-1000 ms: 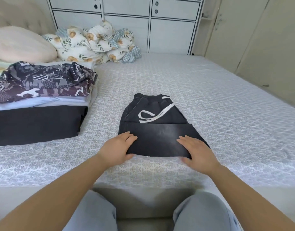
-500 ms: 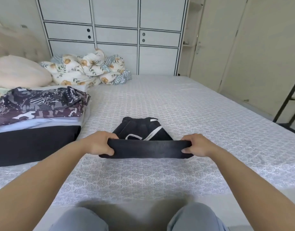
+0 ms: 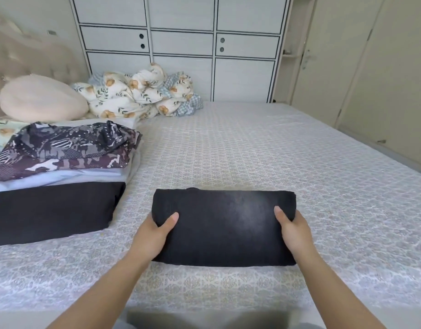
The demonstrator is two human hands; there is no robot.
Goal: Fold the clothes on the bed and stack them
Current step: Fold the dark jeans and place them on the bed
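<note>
Gripping the folded black garment (image 3: 223, 227) at its two ends, the left hand (image 3: 152, 236) and right hand (image 3: 293, 233) show thumbs on top, fingers apparently tucked beneath; it lies on the near bed (image 3: 299, 162), right of the stack (image 3: 59, 162).

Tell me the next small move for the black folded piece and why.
Probably lift the black folded garment and carry it left onto the stack of folded clothes. It looks fully folded, left hand and right hand each grip an end, and the stack sits just left.
</note>
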